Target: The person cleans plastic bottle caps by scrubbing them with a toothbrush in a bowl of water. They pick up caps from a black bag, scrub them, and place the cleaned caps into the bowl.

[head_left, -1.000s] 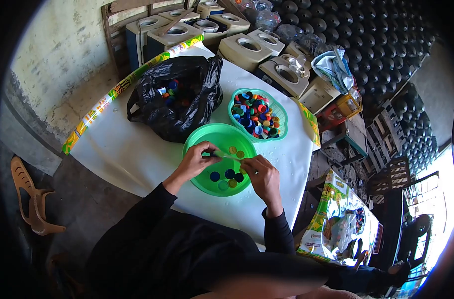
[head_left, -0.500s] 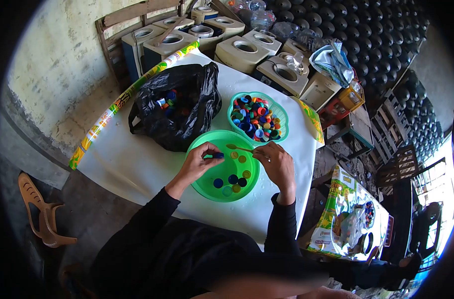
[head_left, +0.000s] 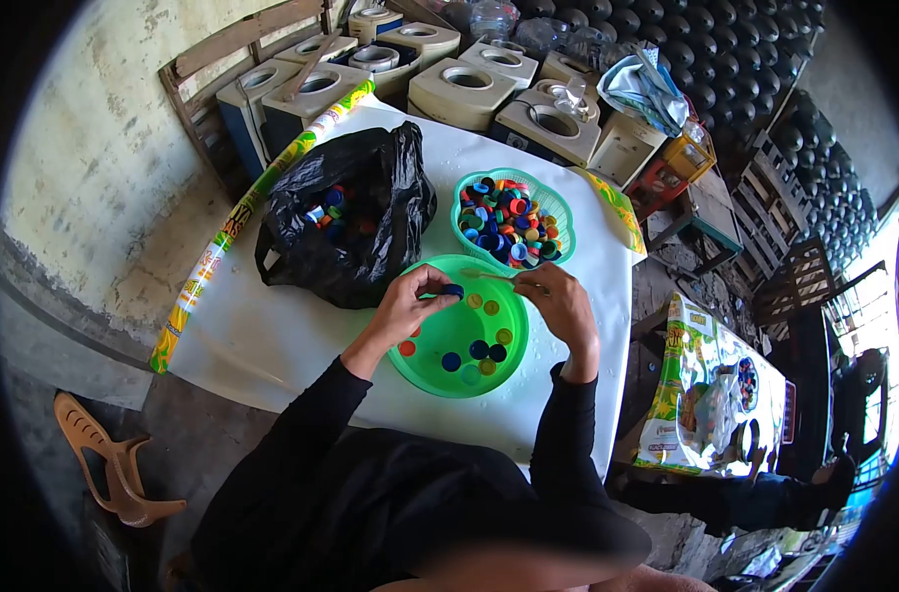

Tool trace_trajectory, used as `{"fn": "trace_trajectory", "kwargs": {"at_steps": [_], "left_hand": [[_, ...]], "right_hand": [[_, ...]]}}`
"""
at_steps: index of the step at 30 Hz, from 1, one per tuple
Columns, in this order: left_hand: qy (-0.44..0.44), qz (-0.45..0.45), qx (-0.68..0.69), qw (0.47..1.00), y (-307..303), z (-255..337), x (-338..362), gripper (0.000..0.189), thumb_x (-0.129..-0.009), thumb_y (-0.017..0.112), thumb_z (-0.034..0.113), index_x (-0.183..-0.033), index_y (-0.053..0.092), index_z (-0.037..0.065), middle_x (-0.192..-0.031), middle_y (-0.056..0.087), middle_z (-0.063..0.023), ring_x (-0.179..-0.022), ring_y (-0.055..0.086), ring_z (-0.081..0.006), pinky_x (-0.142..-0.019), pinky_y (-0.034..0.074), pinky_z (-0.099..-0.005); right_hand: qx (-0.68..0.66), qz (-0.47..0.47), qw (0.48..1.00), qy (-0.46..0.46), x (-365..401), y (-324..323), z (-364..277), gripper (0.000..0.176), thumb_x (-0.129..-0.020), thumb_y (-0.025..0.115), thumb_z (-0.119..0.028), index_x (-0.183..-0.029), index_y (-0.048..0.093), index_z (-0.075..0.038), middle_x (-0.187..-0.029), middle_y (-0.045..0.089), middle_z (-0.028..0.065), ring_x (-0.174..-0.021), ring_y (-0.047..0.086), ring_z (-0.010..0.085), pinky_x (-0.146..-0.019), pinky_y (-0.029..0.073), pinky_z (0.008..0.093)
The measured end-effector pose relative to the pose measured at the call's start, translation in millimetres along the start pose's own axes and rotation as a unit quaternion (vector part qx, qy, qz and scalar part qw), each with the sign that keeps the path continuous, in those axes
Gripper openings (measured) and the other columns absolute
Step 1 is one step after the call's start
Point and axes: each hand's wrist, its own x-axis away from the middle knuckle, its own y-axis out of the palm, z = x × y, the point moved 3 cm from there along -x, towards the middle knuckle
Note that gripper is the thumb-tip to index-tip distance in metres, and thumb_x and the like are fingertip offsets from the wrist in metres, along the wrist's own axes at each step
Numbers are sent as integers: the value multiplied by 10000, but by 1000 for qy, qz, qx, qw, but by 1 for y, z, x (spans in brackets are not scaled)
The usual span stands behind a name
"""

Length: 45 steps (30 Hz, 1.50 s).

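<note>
Pinched between the fingers of my left hand [head_left: 410, 302] is a dark blue cap [head_left: 452, 291], over the left part of a green basin [head_left: 427, 380]. My right hand [head_left: 563, 302] grips a thin wooden stick [head_left: 489, 275] above the basin's right rim, its tip pointing left. Several yellow, dark blue, red and green caps lie in the basin. Behind it a teal basket [head_left: 568, 222] is filled with caps of many colours. A black plastic bag [head_left: 291, 232], open at the top with caps inside, stands left of the basin.
The white table cover [head_left: 232, 335] has a rolled, patterned edge on the left. Beige machine housings [head_left: 466, 89] stand behind the table. At lower left is a brown plastic chair [head_left: 119, 474]. Another table [head_left: 666, 424] and a person in dark clothes [head_left: 755, 498] are at right.
The camera view has shifted and turned slightly. Red caps now show at the basin's left side, beside my left wrist. Both hands keep their hold on the cap and the stick.
</note>
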Motion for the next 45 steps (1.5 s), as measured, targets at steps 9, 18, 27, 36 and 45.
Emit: {"fn": "trace_trajectory", "kwargs": {"at_steps": [9,18,27,36,45], "left_hand": [[-31,-23,160,986,5,-13,-4,196,-965,629,31,-1152,618,-25,-1048,664,-54,-972,661,-118,-880,586,-271],[-93,-46,219,970,8,-18,2,185,-980,600,36,-1152,613,-30,-1091,646,-76,-1002,669,-165,-920,592,-322],[-105,-36,252,961,5,-28,5,176,-985,583,32,-1153,615,-11,-1093,639,-71,-988,673,-175,-910,588,-324],[-120,-4,239,964,6,-30,5,200,-1007,561,74,-1164,604,-42,-1077,626,-82,-959,672,-180,-886,584,-300],[-116,2,263,958,5,-31,5,214,-1007,545,51,-1202,566,-36,-1093,618,-91,-1000,666,-193,-932,565,-314]], "right_hand": [[57,80,995,9,-7,21,16,309,-961,623,-336,-798,680,-80,-757,663,51,-693,646,305,-632,497,403],[185,182,965,31,-9,26,40,391,-905,674,-355,-662,589,-60,-614,607,144,-583,610,364,-536,470,444],[158,121,980,15,-10,36,37,332,-886,691,-336,-689,643,-73,-654,632,109,-615,636,334,-553,487,424],[163,125,978,23,-7,37,34,298,-877,692,-330,-701,682,-90,-673,647,92,-594,639,318,-558,490,422],[154,122,980,21,-6,36,26,332,-867,697,-293,-655,616,-50,-646,609,109,-601,619,349,-538,479,440]]}}
